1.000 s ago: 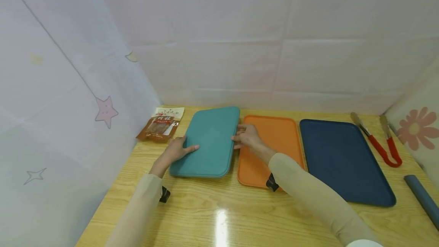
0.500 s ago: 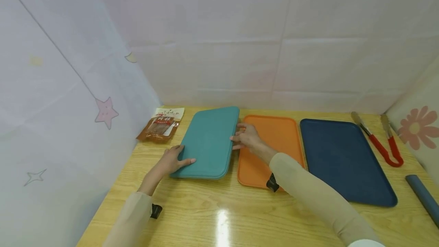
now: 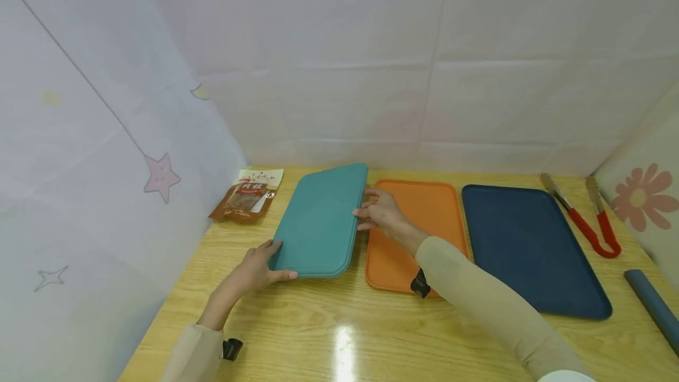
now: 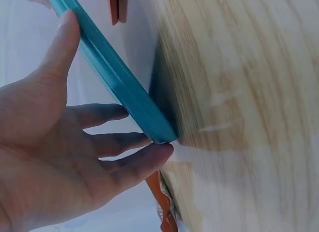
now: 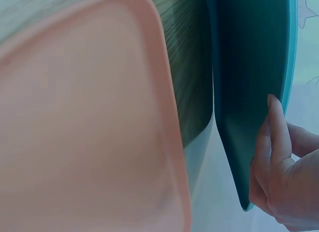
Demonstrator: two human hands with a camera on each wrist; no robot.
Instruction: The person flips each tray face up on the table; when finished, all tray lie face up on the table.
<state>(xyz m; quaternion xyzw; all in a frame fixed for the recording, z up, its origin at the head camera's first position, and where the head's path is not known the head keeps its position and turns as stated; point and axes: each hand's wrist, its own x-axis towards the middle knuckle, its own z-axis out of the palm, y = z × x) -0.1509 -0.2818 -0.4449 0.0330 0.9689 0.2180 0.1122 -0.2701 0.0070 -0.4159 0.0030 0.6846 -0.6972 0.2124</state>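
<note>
A teal tray [image 3: 320, 217] stands tilted at the left of the table, its right edge raised and its hollow side facing down. My right hand [image 3: 383, 212] pinches that raised edge, thumb above and fingers beneath, as the right wrist view also shows. At the near left corner is my left hand [image 3: 249, 270], its thumb along the near edge and its fingers at the left edge. In the left wrist view these fingers [image 4: 134, 167] are spread and fairly straight, touching the tray's rim.
An orange tray [image 3: 424, 211] lies beside the teal one, partly under my right forearm. Further right are a navy tray [image 3: 530, 246], red-handled tongs [image 3: 589, 229] and a grey-blue roll [image 3: 652, 305]. A brown food packet [image 3: 246, 196] lies at the back left.
My left hand has slid toward me along the teal tray's left edge to its near corner. The right hand keeps its hold, and the tray's tilt has barely changed.
</note>
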